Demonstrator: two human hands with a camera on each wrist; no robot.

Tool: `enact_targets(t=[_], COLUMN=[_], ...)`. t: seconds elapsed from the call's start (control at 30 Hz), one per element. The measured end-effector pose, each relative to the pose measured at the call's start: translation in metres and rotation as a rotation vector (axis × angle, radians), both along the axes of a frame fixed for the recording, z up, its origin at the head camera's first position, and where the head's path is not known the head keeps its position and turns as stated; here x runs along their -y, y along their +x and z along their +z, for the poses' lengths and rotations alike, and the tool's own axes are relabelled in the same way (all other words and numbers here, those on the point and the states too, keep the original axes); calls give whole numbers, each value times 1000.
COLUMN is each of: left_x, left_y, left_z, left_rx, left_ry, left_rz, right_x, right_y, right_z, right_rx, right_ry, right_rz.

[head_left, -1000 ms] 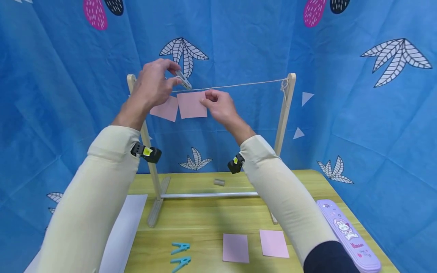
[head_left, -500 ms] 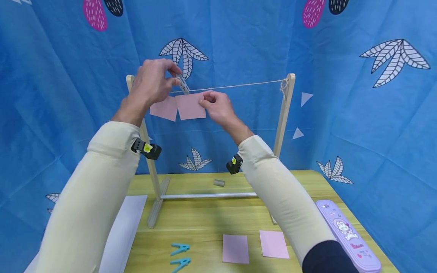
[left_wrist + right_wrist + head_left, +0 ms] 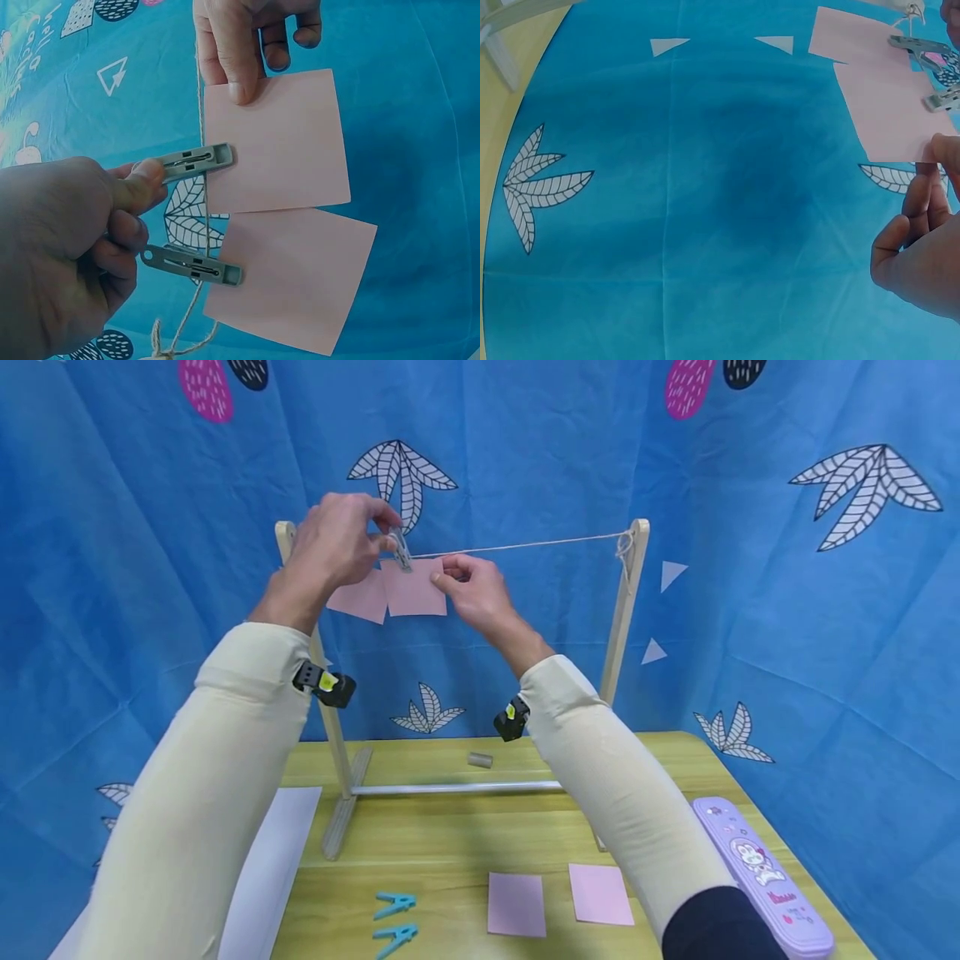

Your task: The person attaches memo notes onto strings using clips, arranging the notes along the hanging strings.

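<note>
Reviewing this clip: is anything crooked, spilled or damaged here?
Yes: in the left wrist view, the clipped pink sheet hangs askew, its edges slanting against the string, while the neighbouring sheet, pinched by the right hand, sits nearly square to it. I see no spill or damage.

Left pink paper (image 3: 362, 597): was partly hidden by left hand (image 3: 341, 539). White sheet (image 3: 277, 860), near left: was partly hidden by left sleeve (image 3: 180, 810). Right hand (image 3: 928, 251): was cut off in right wrist view.

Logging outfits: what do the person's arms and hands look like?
The left hand and right hand are gloveless. Both sleeves are cream with broad cuffs; black fabric adjoins the right one. Black wrist cameras bear yellow-green marks.
</note>
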State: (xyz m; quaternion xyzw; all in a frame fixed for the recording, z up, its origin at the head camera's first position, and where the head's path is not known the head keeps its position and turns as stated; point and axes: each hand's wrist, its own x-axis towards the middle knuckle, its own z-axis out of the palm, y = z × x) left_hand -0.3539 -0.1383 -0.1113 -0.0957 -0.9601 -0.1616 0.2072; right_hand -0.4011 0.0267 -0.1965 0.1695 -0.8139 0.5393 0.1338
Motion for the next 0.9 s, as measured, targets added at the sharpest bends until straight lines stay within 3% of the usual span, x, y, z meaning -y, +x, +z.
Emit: enact_targets(t=[0.23,0.43,0.9], left_x=[-1,1,7], left_y=[1,3,6], left_z=[-1,-5,-21], left_rx=[52,-2,-69], left_ry=[-51,-86,50], left_rz=[-10,-29,-10], right_x=[-1,-2,-12], right_y=[0,-1,-2], right_z=[1,0,-14], right_rx=[8,17,46], right_ry=[6,23,-17], right_rz=[14,4,21])
